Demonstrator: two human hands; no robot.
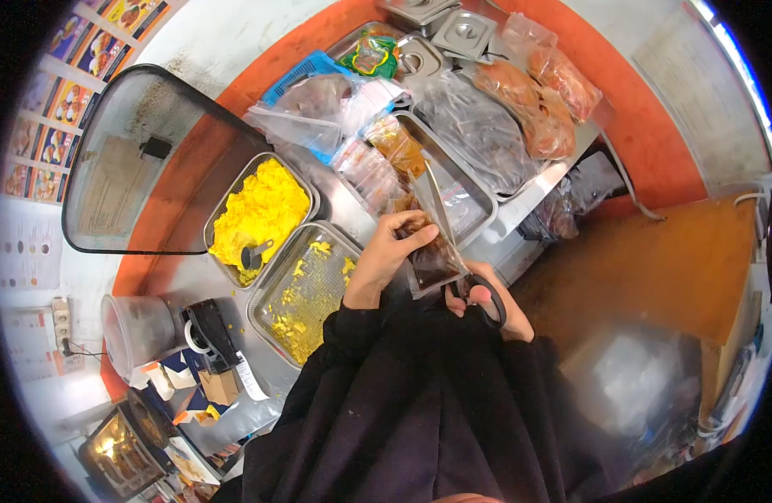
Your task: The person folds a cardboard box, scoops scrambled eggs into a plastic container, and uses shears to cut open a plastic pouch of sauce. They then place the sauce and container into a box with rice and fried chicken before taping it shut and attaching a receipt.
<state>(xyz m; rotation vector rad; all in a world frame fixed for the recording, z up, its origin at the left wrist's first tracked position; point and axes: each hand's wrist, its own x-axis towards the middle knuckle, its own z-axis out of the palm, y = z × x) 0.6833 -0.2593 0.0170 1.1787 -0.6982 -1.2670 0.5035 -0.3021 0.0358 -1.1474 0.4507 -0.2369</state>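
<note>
Left hand point(386, 256) pinches the top edge of a small clear pouch point(432, 261) with dark brown contents, fingers closed on it. Right hand point(486, 302) is closed through the black handles of the scissors point(453, 243); blades point up and away, running along the pouch's right side, touching or just at its edge. Can't tell if the blades are parted.

Pouch sits in the air just above the near lip of the steel counter point(344, 205), over the dark sleeves.

Left of the hands: mesh tray point(298, 298) with yellow crumbs, touching distance from the left wrist. Beyond it a pan of yellow food point(260, 210) with a scoop in it. Tight on that side.

Ahead: an empty steel pan point(465, 197) right behind the blade tips, then stacked bagged food point(520, 109) and a blue basket point(306, 71). Crowded, little clearance forward.

Right of the counter edge: brown floor point(654, 268), open room there.

Far left: clear tub point(138, 327) and tape dispenser point(210, 331), well apart from both hands.
</note>
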